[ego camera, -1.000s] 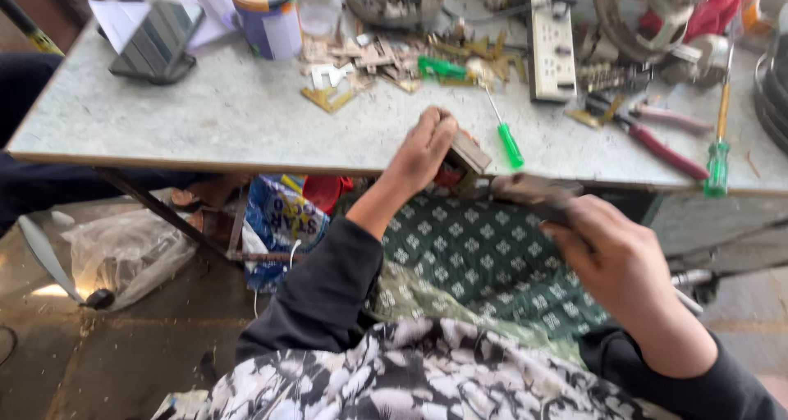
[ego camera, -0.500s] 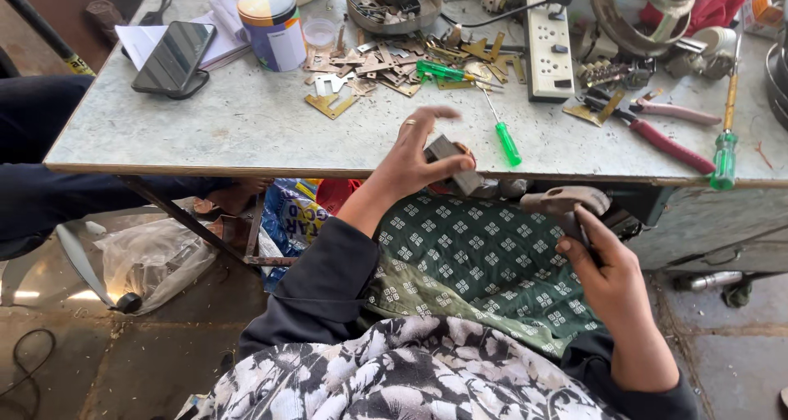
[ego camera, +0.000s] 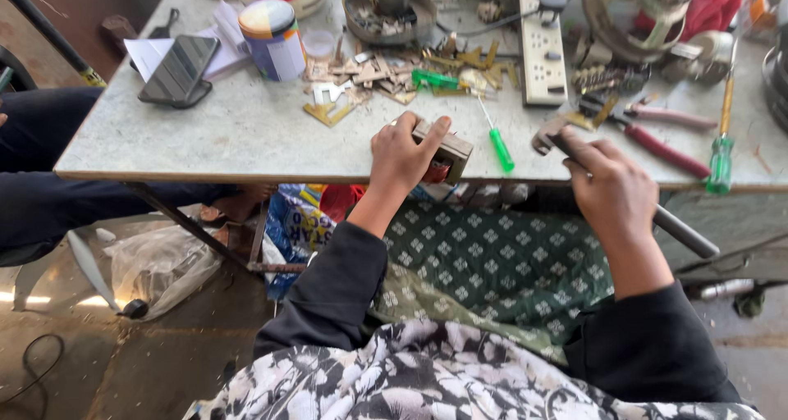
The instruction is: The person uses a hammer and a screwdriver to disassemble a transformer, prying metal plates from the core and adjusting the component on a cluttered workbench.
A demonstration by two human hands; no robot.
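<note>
Head view: the left hand is clamped over a small brown block resting at the near edge of the desk. The right hand is closed around the handle of a hammer, whose head lies on the desk just beyond its fingers. A green screwdriver lies between both hands, just right of the block.

My left hand grips a small block of dull brown metal, scuffed at the edges. My right hand holds a hammer of matt grey steel. The table top is pale speckled stone, smooth. Nearer me, the green printed cloth looks soft.
</note>
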